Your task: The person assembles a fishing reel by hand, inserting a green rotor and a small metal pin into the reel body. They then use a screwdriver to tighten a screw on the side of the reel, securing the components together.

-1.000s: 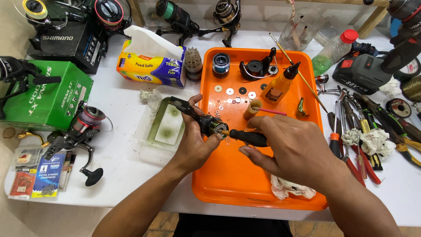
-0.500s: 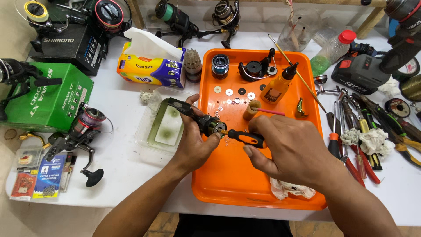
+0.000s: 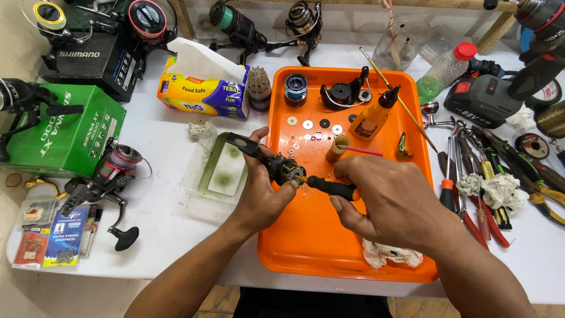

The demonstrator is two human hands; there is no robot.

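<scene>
Between frames, little moved: the right hand (image 3: 391,197) had nudged its black-handled screwdriver (image 3: 331,187) closer, tip meeting the reel body (image 3: 281,166), so the fastening work looked ongoing. Fingers were curled shut around the handle. At nine o'clock of it, the left hand (image 3: 263,197) gripped the reel body above the orange tray (image 3: 306,247), washers (image 3: 312,125) lying at twelve o'clock.

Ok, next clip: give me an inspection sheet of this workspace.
Surface: white table with an orange tray.
Job's things: reel body in the left hand; screwdriver in the right hand, tip at the reel.
Clutter: washers, oil bottle, pliers, rag, tissue pack, green box.
Grippers: both hands closed on their items.
Cables: nothing seen.
Surroundings: more reels along the table.
</scene>
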